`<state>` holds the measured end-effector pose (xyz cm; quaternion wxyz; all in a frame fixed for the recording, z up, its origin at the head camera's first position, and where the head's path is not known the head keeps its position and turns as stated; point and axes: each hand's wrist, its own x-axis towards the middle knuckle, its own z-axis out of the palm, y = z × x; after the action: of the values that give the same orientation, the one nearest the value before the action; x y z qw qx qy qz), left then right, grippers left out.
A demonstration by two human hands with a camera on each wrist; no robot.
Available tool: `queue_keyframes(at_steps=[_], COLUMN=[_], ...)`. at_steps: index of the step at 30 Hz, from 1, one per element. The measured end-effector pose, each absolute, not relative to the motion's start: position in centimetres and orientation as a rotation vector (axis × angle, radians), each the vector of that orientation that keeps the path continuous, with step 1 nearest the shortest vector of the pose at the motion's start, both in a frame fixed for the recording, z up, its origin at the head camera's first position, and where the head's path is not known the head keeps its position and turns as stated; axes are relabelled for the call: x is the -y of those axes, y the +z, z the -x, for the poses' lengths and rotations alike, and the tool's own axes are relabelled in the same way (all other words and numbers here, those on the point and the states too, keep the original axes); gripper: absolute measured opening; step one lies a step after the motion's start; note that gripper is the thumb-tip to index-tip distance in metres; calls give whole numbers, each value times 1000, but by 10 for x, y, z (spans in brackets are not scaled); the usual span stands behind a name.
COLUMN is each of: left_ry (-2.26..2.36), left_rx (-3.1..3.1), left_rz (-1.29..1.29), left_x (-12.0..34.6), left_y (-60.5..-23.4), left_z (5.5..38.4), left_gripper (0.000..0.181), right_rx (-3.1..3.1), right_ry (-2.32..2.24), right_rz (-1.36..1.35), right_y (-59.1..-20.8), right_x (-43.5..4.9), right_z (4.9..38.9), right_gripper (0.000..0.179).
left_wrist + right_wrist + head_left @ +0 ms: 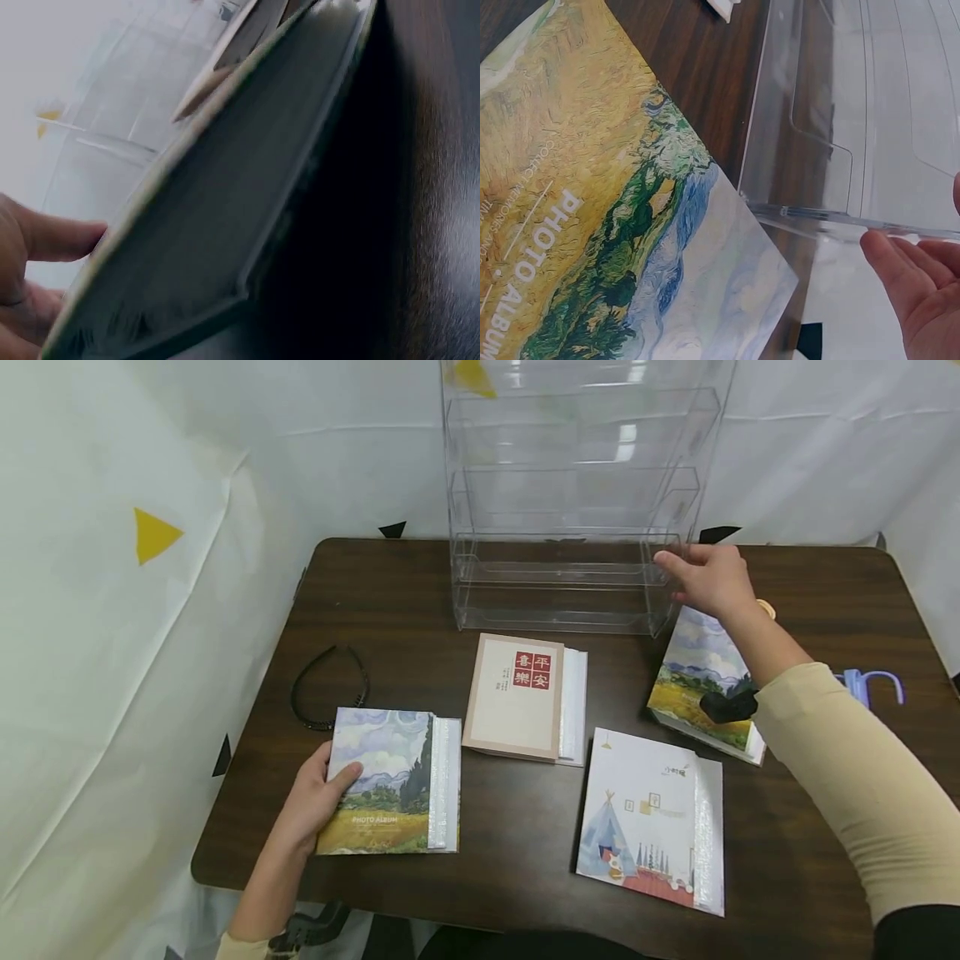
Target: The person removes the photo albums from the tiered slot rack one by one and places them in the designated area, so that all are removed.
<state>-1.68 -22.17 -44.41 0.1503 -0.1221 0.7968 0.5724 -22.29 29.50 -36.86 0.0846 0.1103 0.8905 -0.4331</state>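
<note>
My left hand (pixel 313 795) grips the left edge of a photo album (pixel 386 785) with a painted landscape cover, thumb on top. In the left wrist view the album (pixel 217 195) stands tilted, its page edges facing the camera. At the back, my right hand (pixel 712 578) holds the right side wall of a clear acrylic shelf rack (pixel 555 572), thumb inside the front edge. The right wrist view has the fingers (pixel 900 274) against the clear panel (pixel 817 214). Just below that hand lies a second landscape album (pixel 701 668), partly hidden by the forearm.
A cream album (pixel 517 693) with red characters lies mid-table, in front of the rack. A white album with a tent picture (pixel 637 827) lies front right. A black headband (pixel 300 693) is at the left. A blue-purple hooked object (pixel 881 681) shows behind the right sleeve.
</note>
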Motion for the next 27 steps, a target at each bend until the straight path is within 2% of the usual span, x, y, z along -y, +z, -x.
queue_keyframes(at_steps=[7, 13, 21, 27], left_ry=[1409, 1245, 1197, 1175], left_rx=[-2405, -2471, -2482, -2467], left_rz=[259, 214, 251, 241], left_x=[228, 232, 237, 242], left_y=[-446, -452, -453, -453], left_z=[17, 20, 24, 23], left_gripper=[43, 35, 57, 65], right_rx=[-2667, -2660, -2655, -2660], right_ry=[-1288, -1278, -1287, -1307], right_rz=[-321, -352, -350, -346], right_y=[-369, -367, -369, -369], right_x=[-293, -294, -296, -295], right_z=[222, 222, 220, 223], right_gripper=[75, 76, 76, 76])
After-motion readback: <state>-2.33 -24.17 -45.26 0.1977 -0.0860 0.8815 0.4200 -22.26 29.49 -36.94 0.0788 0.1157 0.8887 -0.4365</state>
